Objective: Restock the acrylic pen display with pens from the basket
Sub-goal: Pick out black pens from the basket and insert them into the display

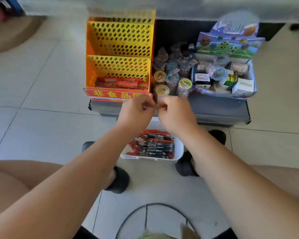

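The pen display (pixel 118 54) is a yellow and orange stepped stand with a hole pattern. It stands on a low dark shelf (pixel 214 107), and its lowest tier holds red pens (pixel 119 83). On the floor in front sits a white basket (pixel 179 149) with several red and black pens (pixel 154 144). My left hand (pixel 136 111) and my right hand (pixel 175 112) are raised above the basket, in front of the shelf edge. Their curled fingertips meet and pinch at one spot. What they pinch is small and too blurred to name.
Round clear tubs of small toys (pixel 173 75) stand right of the display. Beside them is a cardboard box of boxed toys (pixel 226 80) with a printed backboard. My knees and dark shoes (pixel 119 180) flank the basket. A black cable (pixel 145 213) loops on the tiled floor.
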Demonstrator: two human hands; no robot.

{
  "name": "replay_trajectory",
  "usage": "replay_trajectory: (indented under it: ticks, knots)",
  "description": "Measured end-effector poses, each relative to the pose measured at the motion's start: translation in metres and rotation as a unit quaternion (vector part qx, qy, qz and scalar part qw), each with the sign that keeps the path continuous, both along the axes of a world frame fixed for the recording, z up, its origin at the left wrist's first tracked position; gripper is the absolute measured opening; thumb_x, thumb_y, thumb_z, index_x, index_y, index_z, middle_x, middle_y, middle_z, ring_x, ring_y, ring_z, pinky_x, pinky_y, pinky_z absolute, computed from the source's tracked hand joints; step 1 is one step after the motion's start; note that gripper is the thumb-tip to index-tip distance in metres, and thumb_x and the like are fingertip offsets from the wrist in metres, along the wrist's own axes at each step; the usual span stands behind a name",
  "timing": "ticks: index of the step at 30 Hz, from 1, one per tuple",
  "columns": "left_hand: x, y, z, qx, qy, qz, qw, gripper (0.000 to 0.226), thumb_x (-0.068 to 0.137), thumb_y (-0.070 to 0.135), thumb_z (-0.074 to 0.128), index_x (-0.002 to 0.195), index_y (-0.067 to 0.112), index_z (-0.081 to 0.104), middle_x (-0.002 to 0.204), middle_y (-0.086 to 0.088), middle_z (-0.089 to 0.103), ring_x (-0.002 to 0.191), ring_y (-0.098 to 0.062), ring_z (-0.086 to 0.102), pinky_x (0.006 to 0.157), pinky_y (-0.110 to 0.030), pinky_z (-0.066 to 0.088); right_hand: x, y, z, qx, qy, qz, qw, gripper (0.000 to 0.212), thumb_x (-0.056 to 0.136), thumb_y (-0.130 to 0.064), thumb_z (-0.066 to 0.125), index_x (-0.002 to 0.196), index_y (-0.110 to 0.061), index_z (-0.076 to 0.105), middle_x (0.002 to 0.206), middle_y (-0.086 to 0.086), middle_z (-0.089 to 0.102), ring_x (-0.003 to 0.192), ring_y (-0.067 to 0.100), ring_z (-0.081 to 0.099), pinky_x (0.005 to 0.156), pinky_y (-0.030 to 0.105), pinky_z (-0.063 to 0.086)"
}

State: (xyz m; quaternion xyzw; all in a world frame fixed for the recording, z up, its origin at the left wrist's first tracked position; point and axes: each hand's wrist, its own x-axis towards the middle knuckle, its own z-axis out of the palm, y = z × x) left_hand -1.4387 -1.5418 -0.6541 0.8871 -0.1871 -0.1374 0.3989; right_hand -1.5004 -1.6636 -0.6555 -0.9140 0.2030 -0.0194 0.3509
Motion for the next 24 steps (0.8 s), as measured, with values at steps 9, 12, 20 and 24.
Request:
replay_trajectory:
  ticks: [9,12,20,24]
  knots:
    - [0.006,0.021,-0.086,0.079,0.097,-0.009,0.992,0.027,0.088,-0.003,0.054,0.086,0.023,0.064,0.081,0.011,0.06,0.085,-0.016,0.061,0.072,-0.016,0.042,-0.001,0.025,-0.07,0.023,0.127,-0.002,0.992,0.024,0.093,-0.02,0.047,0.1,-0.023,0.07,0.094,-0.002,0.07,0.084,0.021,0.059,0.073,0.031,0.05]
    - [0.01,0.023,-0.106,0.076,0.152,0.02,0.985,0.022,0.091,0.003,0.056,0.093,0.021,0.067,0.09,0.006,0.063,0.092,-0.017,0.062,0.083,-0.025,0.048,0.003,0.025,-0.086,0.064,0.157,-0.006,0.985,0.023,0.093,-0.017,0.048,0.101,-0.02,0.07,0.098,-0.001,0.068,0.093,0.023,0.061,0.081,0.036,0.054]
    - [0.022,0.018,-0.152,0.043,0.299,0.095,0.949,0.018,0.086,0.025,0.074,0.07,0.031,0.068,0.085,0.004,0.073,0.088,-0.019,0.069,0.086,-0.037,0.057,0.028,0.036,-0.135,0.145,0.225,-0.017,0.963,0.02,0.092,-0.016,0.052,0.099,-0.019,0.07,0.094,0.0,0.065,0.087,0.023,0.057,0.077,0.032,0.045]
    - [0.032,0.02,-0.173,0.04,0.369,0.164,0.914,0.022,0.09,0.011,0.058,0.076,0.027,0.065,0.082,-0.002,0.068,0.075,-0.023,0.06,0.067,-0.028,0.049,0.029,0.043,-0.168,0.157,0.25,-0.051,0.954,0.016,0.091,-0.017,0.059,0.1,-0.024,0.07,0.108,0.001,0.068,0.099,0.022,0.06,0.08,0.026,0.04]
